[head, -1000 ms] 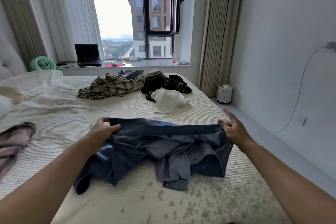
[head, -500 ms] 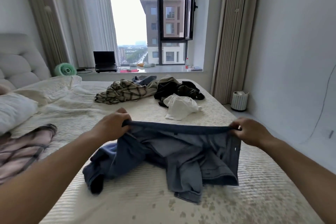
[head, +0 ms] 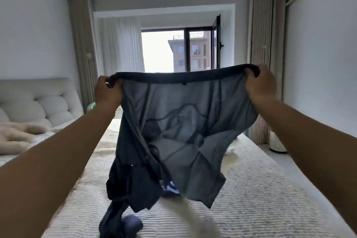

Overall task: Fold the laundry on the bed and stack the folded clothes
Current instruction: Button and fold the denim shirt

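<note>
Head view shows us holding the dark blue garment (head: 173, 131) up at centre frame, our left hand (head: 107, 92) and right hand (head: 260, 85) each curled tight round one end of its top band, well apart, so the band stretches level. We judge this grip lets the cloth hang open and shake flat before folding. Its lower end trails twisted onto the bed (head: 260, 199) at lower centre, so it is not yet fully clear of the mattress.
</note>
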